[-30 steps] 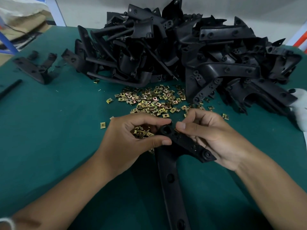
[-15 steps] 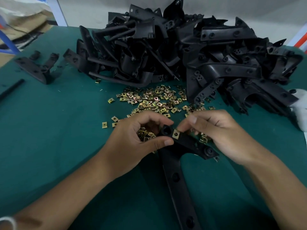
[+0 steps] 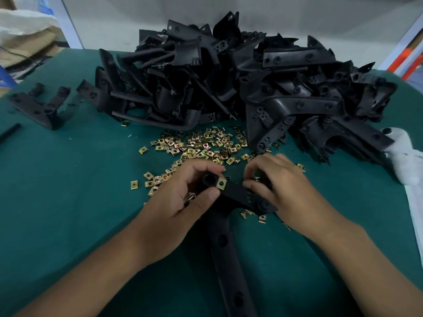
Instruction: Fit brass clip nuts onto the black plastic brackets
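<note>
Left hand (image 3: 174,197) pinches the black bracket (image 3: 231,225) at frame centre beside its fitted clip nut (image 3: 221,183); right hand (image 3: 281,186) pinches the bracket's crossbar.

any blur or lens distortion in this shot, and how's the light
Head view: wide-angle bowing curves the green table edge; light is dim and even, shadows soft; right hand slightly blurred; fitted clip nut stays sharp; bracket pile loses dark detail.
</note>
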A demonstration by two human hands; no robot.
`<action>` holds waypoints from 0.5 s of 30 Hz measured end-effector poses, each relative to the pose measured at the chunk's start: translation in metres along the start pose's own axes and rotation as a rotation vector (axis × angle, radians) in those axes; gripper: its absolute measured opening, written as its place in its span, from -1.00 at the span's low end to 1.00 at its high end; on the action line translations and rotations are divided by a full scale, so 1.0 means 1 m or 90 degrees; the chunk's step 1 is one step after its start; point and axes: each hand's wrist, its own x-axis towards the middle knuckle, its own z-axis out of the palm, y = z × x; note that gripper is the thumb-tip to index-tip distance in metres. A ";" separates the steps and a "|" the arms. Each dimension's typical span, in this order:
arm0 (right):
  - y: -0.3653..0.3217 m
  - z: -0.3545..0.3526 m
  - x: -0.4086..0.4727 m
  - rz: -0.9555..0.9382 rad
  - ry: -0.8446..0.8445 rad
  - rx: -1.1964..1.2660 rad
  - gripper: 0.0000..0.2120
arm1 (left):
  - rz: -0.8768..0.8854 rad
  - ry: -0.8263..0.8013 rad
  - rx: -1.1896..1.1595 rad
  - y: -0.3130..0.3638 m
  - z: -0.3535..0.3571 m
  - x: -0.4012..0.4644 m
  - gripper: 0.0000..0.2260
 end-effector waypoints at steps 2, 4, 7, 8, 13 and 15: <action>-0.004 0.001 0.001 0.036 0.048 0.100 -0.92 | -0.003 0.011 0.013 -0.001 -0.001 -0.001 -0.75; -0.008 0.000 0.002 0.068 0.063 0.237 -0.92 | -0.012 0.016 -0.005 -0.002 -0.001 -0.002 -0.73; -0.012 -0.002 0.001 0.078 0.048 0.317 -0.93 | -0.015 0.010 0.005 -0.001 0.000 -0.003 -0.69; -0.012 -0.001 0.001 0.080 0.056 0.295 -0.93 | -0.016 0.005 0.008 -0.001 0.000 -0.003 -0.66; -0.012 -0.002 0.002 0.107 0.120 0.270 -0.93 | 0.000 -0.007 0.002 -0.001 0.000 -0.001 -0.50; -0.014 -0.005 0.002 0.107 0.081 0.371 -0.90 | 0.007 -0.005 -0.001 -0.002 0.001 -0.001 -0.49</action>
